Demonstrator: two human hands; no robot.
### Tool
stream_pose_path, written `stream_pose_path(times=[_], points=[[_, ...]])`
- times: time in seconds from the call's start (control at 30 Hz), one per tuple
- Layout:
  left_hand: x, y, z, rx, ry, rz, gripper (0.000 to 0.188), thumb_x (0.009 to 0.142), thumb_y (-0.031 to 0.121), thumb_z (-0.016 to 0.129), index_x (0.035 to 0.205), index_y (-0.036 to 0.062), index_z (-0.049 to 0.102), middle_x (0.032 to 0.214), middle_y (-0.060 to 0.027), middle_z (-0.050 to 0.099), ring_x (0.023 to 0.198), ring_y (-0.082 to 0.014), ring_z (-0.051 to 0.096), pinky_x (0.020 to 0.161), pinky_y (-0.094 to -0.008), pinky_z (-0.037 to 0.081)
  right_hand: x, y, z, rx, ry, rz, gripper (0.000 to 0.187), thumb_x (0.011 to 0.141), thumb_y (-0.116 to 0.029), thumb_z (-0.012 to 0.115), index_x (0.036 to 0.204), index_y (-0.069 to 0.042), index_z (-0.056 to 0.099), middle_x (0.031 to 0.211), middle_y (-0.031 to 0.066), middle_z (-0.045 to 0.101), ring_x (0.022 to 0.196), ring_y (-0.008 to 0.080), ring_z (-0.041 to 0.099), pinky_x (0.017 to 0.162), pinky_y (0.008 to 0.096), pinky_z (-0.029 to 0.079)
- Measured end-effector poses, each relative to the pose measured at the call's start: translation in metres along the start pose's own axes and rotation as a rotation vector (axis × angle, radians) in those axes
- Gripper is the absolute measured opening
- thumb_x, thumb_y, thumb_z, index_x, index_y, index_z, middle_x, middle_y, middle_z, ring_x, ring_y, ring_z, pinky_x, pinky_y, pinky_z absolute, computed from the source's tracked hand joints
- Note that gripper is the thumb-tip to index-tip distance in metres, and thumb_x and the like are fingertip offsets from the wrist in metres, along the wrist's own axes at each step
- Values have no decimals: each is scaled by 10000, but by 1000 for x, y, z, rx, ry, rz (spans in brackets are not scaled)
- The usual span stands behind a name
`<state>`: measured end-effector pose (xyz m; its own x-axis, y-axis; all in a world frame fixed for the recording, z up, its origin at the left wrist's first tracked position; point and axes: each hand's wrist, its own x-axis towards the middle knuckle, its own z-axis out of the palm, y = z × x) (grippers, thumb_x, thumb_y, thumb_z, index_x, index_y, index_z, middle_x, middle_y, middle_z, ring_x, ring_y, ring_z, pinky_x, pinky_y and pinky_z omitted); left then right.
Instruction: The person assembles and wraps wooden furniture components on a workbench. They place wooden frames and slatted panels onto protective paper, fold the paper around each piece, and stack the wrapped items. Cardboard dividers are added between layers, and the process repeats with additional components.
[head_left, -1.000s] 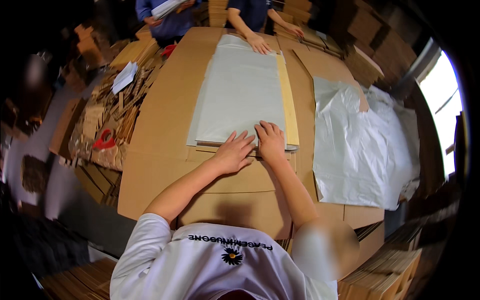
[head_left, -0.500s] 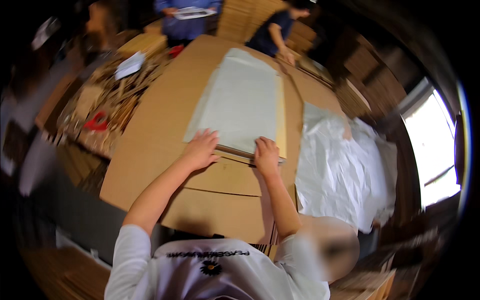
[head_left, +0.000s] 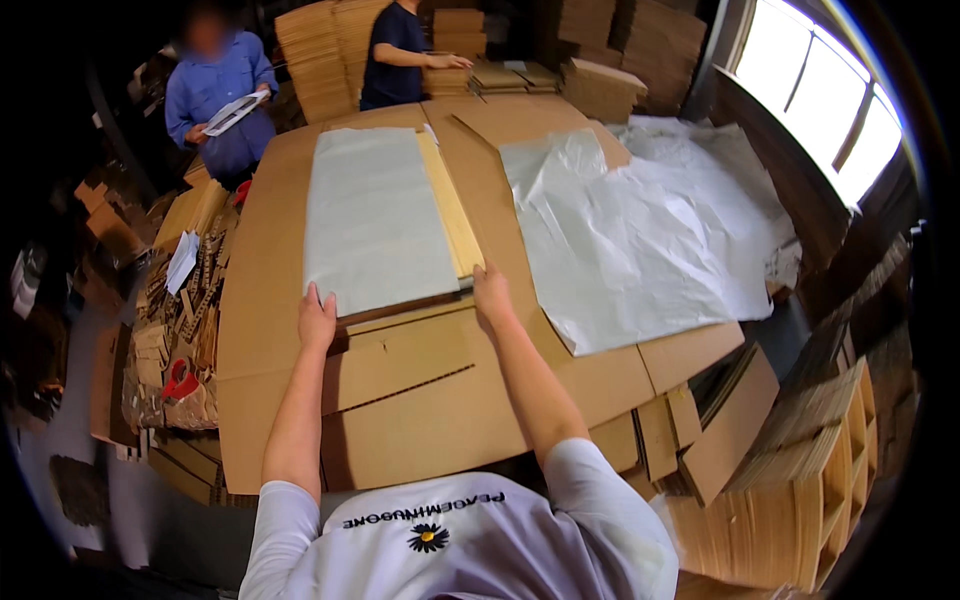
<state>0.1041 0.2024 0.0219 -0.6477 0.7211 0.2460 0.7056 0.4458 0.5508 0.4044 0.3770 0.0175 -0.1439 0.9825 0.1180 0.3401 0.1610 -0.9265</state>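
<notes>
A pale grey-white sheet lies flat on top of a rectangular panel on the cardboard-covered table. A light wooden strip shows along the panel's right side, and its dark near edge faces me. My left hand is closed on the near left corner, thumb and fingers about the edge. At the near right corner, by the end of the wooden strip, my right hand grips the panel's edge. The fingers' undersides are hidden.
Flat cardboard covers the table. A crumpled whitish sheet spreads at the right. Cardboard scraps and a red tape dispenser are at the left. Two people stand beyond the table, one holding papers. Slotted cardboard stands at the lower right.
My view has turned, shifting the scene. My hands have moved apart, from resting on the near edge to holding the panel's two near corners. More of the wooden strip shows at right.
</notes>
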Motion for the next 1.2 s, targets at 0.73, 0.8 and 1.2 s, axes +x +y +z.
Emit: stream_pose_path(times=[0.73, 0.8, 1.2], points=[[-78, 121, 12, -173, -77, 667, 252, 909, 187, 624, 1093, 16, 645, 1139, -165, 647, 1076, -350, 589, 934, -439, 469, -103, 85, -203, -720, 236, -387, 273, 828, -222, 675, 1039, -49, 665, 1070, 171, 657, 1037, 357, 583, 893, 416, 478], [-89, 165, 34, -376, -248, 679, 256, 931, 227, 599, 1054, 6, 643, 989, -158, 684, 891, -320, 652, 808, -394, 517, -83, 89, -207, -601, 330, -233, 210, 850, -214, 659, 961, -37, 684, 963, 190, 670, 954, 374, 602, 826, 424, 492], [15, 398, 178, -984, -1070, -453, 740, 801, 725, 614, 1229, 122, 593, 1085, -93, 677, 938, -287, 684, 848, -519, 548, -70, 27, -264, -340, 385, -670, 114, 768, -25, 695, 868, -7, 642, 786, 154, 608, 719, 372, 565, 633, 440, 455]])
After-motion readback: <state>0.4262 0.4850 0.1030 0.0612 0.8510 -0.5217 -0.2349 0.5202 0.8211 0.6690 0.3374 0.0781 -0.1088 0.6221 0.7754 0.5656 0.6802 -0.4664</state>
